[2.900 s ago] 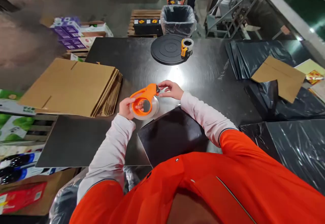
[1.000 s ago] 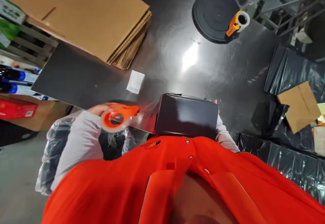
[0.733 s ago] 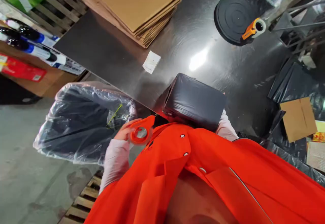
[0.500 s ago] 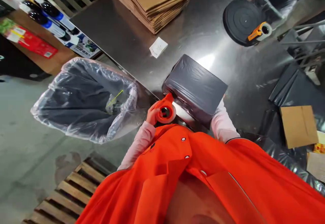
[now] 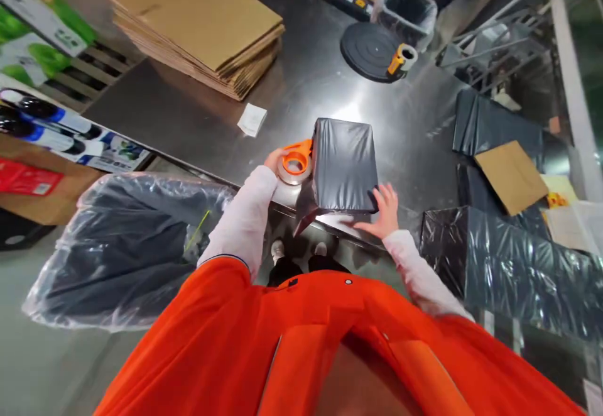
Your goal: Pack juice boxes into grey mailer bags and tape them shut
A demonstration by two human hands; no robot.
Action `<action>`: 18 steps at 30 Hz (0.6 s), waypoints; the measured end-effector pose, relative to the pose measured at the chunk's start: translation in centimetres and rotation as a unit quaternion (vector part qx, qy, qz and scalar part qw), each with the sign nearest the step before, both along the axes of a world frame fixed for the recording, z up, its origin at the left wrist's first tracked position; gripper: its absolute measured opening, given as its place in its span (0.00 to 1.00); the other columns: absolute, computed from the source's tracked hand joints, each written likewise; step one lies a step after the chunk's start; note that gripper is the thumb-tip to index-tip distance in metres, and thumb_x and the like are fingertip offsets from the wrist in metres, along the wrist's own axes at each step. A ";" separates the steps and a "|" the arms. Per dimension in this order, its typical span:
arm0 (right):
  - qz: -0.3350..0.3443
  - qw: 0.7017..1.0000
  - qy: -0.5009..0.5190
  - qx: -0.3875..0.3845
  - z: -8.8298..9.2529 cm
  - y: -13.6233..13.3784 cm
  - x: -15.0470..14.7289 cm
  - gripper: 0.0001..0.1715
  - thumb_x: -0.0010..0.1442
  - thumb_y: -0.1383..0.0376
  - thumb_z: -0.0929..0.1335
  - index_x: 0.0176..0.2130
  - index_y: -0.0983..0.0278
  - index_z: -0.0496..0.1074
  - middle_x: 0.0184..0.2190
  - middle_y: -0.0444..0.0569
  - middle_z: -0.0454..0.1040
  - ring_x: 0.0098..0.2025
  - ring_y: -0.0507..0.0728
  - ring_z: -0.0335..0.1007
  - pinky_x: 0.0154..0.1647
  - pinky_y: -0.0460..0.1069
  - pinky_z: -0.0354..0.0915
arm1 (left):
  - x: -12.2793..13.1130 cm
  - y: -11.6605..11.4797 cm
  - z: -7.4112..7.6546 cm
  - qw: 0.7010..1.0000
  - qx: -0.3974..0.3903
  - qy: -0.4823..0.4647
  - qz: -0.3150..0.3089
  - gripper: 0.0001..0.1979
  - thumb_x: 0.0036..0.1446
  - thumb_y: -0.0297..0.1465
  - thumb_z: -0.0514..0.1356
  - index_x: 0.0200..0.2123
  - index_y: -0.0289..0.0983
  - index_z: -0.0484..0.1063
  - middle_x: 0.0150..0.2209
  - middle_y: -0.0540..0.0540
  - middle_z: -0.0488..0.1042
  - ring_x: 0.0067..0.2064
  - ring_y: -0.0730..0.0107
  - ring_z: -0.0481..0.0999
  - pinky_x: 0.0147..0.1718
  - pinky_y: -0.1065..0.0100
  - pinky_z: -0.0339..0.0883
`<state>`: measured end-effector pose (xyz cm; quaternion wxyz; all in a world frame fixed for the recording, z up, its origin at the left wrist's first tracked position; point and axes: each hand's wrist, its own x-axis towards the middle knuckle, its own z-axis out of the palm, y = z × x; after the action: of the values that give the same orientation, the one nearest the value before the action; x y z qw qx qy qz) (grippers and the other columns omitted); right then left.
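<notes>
- An orange jacket [image 5: 301, 347] fills the bottom of the view, and two pale sleeves are stretched from it towards the table edge.
- A bin lined with clear plastic [image 5: 122, 246] is seen low on the left, just beside the table's near edge.
- The right hand [image 5: 385, 212] is laid flat with its fingers spread against the near right corner of the parcel [image 5: 345, 164]. Nothing is pinched by it.
- The left hand [image 5: 274, 159] is closed around an orange tape dispenser [image 5: 295, 163], which is held touching the parcel's left side.
- The parcel, a box wrapped in black film, is set at the near edge of the steel table [image 5: 188, 114], between the two hands. A loose tail of film is seen hanging at its near left corner.
- The parcel is judged stiff under a slick, soft skin that can slide or tear. Its weight cannot be told. It is best taken with flat palms on opposite sides or at the corners, not by the film.
- A white paper slip [image 5: 252, 119] is seen further in on the left, and a stack of flat cardboard [image 5: 198, 23] beyond it.
- Black bags [image 5: 499, 130] and a loose cardboard piece [image 5: 511, 174] are spread on the right, well apart from the parcel.
- At the far end a black disc [image 5: 367, 56] is laid, with a second tape dispenser [image 5: 401, 59] at its rim and a lined bin [image 5: 407, 10] behind.
</notes>
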<state>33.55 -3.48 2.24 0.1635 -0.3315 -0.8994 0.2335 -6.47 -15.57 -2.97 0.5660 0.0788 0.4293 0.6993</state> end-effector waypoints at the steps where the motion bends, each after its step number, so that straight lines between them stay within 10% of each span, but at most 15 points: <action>1: 0.018 0.999 -0.007 0.027 0.0 0.4 -1.0 0.67 0.38 0.28 0.80 0.64 0.65 0.75 0.72 0.69 0.66 0.80 0.83 0.47 0.81 0.78 0.42 | -0.5 -0.3 0.1 1.000 -0.007 -0.006 -0.007 0.20 0.57 0.30 0.57 0.50 0.26 0.77 0.43 0.34 0.86 0.48 0.50 0.85 0.54 0.51 0.77; 6: 0.017 0.999 0.030 0.032 -1.0 1.8 -3.2 0.59 0.47 0.28 0.77 0.62 0.64 0.78 0.69 0.67 0.70 0.80 0.79 0.51 0.79 0.76 0.51 | 0.7 -9.0 -1.5 1.000 -0.016 -0.008 -0.014 0.27 0.50 0.30 0.67 0.55 0.27 0.78 0.51 0.34 0.85 0.52 0.53 0.84 0.53 0.60 0.76; 11: -0.030 0.996 0.069 0.044 -1.7 -1.9 -4.0 0.59 0.49 0.27 0.76 0.62 0.65 0.77 0.68 0.67 0.71 0.78 0.79 0.55 0.78 0.77 0.53 | 11.6 -20.7 -3.7 0.996 -0.082 -0.026 -0.019 0.34 0.37 0.35 0.77 0.50 0.30 0.83 0.50 0.33 0.85 0.48 0.45 0.85 0.45 0.56 0.79; 15: -0.110 0.990 0.046 0.070 -2.8 -8.4 -9.4 0.54 0.59 0.34 0.73 0.69 0.66 0.71 0.73 0.69 0.63 0.81 0.78 0.47 0.79 0.77 0.49 | 17.4 -20.4 -4.2 0.988 -0.116 -0.017 0.100 0.35 0.35 0.38 0.78 0.51 0.36 0.83 0.52 0.39 0.85 0.56 0.42 0.83 0.55 0.51 0.77; 18: -0.076 0.994 -0.045 0.069 -2.0 -12.1 -13.5 0.57 0.63 0.39 0.72 0.76 0.68 0.60 0.78 0.72 0.52 0.82 0.81 0.40 0.78 0.82 0.43 | 14.1 -17.5 -4.6 0.970 -0.117 -0.006 0.214 0.33 0.35 0.37 0.76 0.49 0.35 0.83 0.50 0.41 0.86 0.53 0.45 0.84 0.50 0.56 0.79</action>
<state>20.05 -15.61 0.21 0.1629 -0.3968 -0.8921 0.1425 7.60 -33.06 -7.57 0.4114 -0.0859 0.5112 0.7497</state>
